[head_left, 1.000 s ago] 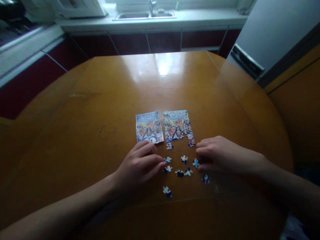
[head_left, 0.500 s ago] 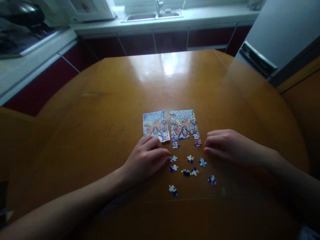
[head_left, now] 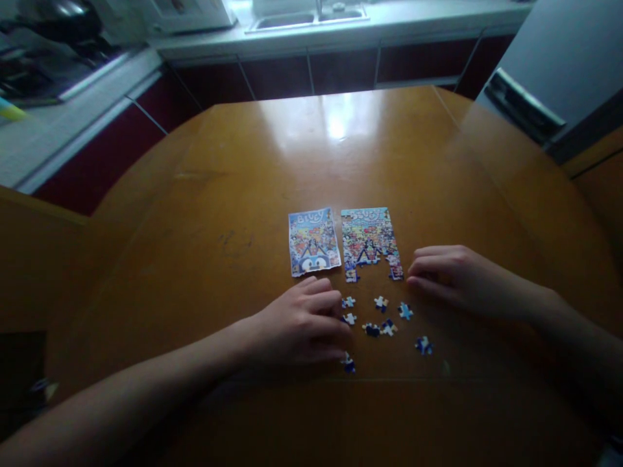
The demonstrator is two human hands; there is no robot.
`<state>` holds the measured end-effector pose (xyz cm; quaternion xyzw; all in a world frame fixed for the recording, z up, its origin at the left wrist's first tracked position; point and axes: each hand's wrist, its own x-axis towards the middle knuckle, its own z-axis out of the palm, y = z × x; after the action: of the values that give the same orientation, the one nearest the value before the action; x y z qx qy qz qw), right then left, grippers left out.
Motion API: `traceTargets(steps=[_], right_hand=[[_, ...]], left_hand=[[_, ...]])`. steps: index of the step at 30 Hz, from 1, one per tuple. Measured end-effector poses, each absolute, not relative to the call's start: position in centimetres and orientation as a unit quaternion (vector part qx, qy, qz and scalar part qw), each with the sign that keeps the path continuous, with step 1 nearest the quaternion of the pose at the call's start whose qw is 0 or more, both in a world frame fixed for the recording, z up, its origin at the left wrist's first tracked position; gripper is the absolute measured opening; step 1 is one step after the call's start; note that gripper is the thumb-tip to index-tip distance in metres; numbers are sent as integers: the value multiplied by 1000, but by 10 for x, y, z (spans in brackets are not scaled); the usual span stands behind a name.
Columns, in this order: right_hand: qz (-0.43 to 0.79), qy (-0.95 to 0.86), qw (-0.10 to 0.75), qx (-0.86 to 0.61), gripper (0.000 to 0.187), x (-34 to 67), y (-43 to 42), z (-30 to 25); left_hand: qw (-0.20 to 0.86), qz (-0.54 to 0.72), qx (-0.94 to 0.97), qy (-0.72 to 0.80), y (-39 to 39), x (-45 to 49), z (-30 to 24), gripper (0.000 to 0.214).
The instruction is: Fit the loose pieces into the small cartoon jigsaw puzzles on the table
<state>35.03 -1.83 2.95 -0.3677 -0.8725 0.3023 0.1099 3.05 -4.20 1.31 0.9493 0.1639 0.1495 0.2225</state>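
On the table lies a partly assembled jigsaw puzzle (head_left: 368,230), with a gap along its lower middle. To its left is a creased picture sheet (head_left: 311,240) with similar artwork. My left hand (head_left: 306,322) is over the left loose pieces, thumb and fingers apart, partly covering a puzzle piece (head_left: 350,318) and a lower blue-and-white piece (head_left: 348,364). My right hand (head_left: 450,272) rests by the puzzle's lower right corner, its fingers curled together with nothing visible in them. Several other loose pieces lie below the gap, among them a light-blue piece (head_left: 405,311) and a dark piece (head_left: 372,329).
The wooden table (head_left: 233,162) spreads around the puzzle. Beyond it stand a counter with a sink (head_left: 287,21), a stove with a dark pan (head_left: 63,23) at the far left, and a grey refrigerator (head_left: 574,58) at the right.
My left hand has drawn back from the picture sheet towards the lower left pieces, and its thumb has spread from the fingers. My right hand stays beside the puzzle. The view has shifted slightly.
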Motion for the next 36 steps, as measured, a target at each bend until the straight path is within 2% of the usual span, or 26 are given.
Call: traceTargets(steps=[8, 14, 21, 28, 32, 36], right_hand=[[305, -873, 112, -365, 24, 351, -17, 29], [306, -872, 126, -361, 23, 351, -17, 30], [316, -873, 134, -348, 16, 354, -14, 31], [357, -882, 62, -303, 6, 349, -43, 47], [319, -886, 29, -335, 4, 348, -74, 41], [289, -888, 21, -357, 10, 350, -91, 30]], left_hand=[[240, 120, 954, 133, -41, 30, 10, 8], [219, 167, 953, 127, -38, 30, 4, 13], [152, 236, 939, 196, -33, 29, -3, 12], [156, 246, 934, 205, -31, 28, -2, 13], [171, 259, 926, 213, -31, 27, -2, 12], [178, 269, 922, 214, -31, 28, 0, 10]])
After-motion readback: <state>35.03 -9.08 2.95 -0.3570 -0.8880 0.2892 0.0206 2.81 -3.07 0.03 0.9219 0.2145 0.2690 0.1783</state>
